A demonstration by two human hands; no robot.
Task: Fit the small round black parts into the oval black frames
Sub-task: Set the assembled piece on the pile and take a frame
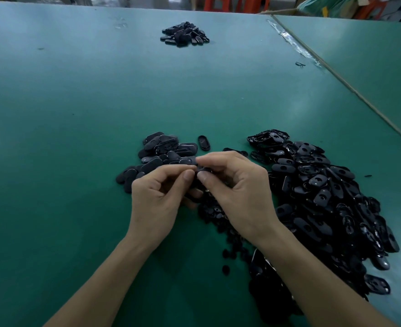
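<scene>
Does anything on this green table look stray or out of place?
Only small things. One oval black plastic frame lies alone on the green table between the left pile and the big right heap. Far right, a thin black scrap sits by the table seam, where clear tape looks torn and crumpled.

A small-factory assembly workshop: a long green-matted worktable (76,102) carries heaps of identical black oval frames (324,197) in bulk; beyond the worktable's far edge stand red plastic stools (216,3) and a stuffed sack (324,5).
</scene>
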